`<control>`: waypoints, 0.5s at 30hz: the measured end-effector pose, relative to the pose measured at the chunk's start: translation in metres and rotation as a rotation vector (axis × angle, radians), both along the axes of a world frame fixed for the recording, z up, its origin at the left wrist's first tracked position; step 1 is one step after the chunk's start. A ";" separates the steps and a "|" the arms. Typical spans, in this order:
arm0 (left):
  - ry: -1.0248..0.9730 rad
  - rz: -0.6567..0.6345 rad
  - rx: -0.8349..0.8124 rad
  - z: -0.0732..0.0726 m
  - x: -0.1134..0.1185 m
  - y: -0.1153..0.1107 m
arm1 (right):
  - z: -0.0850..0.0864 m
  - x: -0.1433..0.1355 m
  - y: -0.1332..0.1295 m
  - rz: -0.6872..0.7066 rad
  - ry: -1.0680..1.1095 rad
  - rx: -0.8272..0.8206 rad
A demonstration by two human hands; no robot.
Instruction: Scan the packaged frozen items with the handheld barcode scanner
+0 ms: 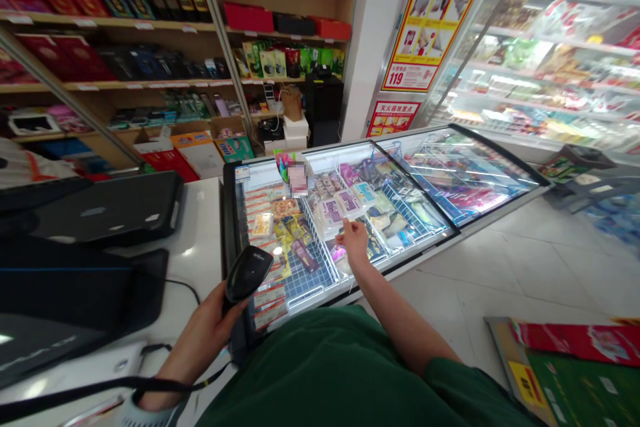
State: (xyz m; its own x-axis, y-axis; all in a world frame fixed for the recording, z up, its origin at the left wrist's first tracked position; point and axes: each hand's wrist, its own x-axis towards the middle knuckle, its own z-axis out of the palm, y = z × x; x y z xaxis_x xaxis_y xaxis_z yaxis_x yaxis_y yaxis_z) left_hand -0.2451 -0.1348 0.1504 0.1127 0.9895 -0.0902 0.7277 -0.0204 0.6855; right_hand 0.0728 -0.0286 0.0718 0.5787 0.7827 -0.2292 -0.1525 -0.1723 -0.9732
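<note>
A black handheld scanner [249, 273] is gripped in my left hand [207, 327], over the near left corner of a glass-topped freezer [229, 213]. My right hand [355, 240] is above the freezer's glass with its fingers curled together; whether anything small is between them cannot be made out. Under the glass lie packaged foods in wire baskets [310, 283]. A colourful package [287, 167], partly blurred out, stands at the freezer's far left edge, beyond both hands.
On the left, a white counter [200, 227] holds black devices [100, 207] and a cable. Behind are shelves [165, 83] with bottles and boxes. A lit display cooler [550, 67] is at right; a green and red box [585, 367] lies at lower right.
</note>
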 end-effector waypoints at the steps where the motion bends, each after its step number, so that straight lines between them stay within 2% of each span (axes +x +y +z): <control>1: 0.000 0.012 -0.003 -0.001 -0.002 -0.001 | -0.001 -0.001 -0.005 0.006 -0.024 -0.009; 4: -0.002 0.042 -0.007 -0.006 -0.010 -0.004 | -0.009 -0.009 -0.022 0.114 -0.095 -0.066; 8: 0.001 0.074 -0.024 -0.013 -0.021 -0.008 | -0.025 -0.035 -0.034 0.391 -0.127 -0.208; 11: -0.013 0.100 -0.025 -0.018 -0.027 -0.011 | -0.037 -0.062 -0.024 0.520 -0.121 -0.279; 15: -0.029 0.127 -0.033 -0.022 -0.036 -0.016 | -0.048 -0.100 0.007 0.617 -0.115 -0.375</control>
State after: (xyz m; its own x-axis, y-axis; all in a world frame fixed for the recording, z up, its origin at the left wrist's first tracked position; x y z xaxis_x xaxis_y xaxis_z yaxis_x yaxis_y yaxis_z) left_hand -0.2806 -0.1507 0.1287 -0.0102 0.9926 -0.1210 0.7028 0.0932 0.7053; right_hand -0.0271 -0.0215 0.0238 0.0944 0.8550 -0.5100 0.1791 -0.5185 -0.8361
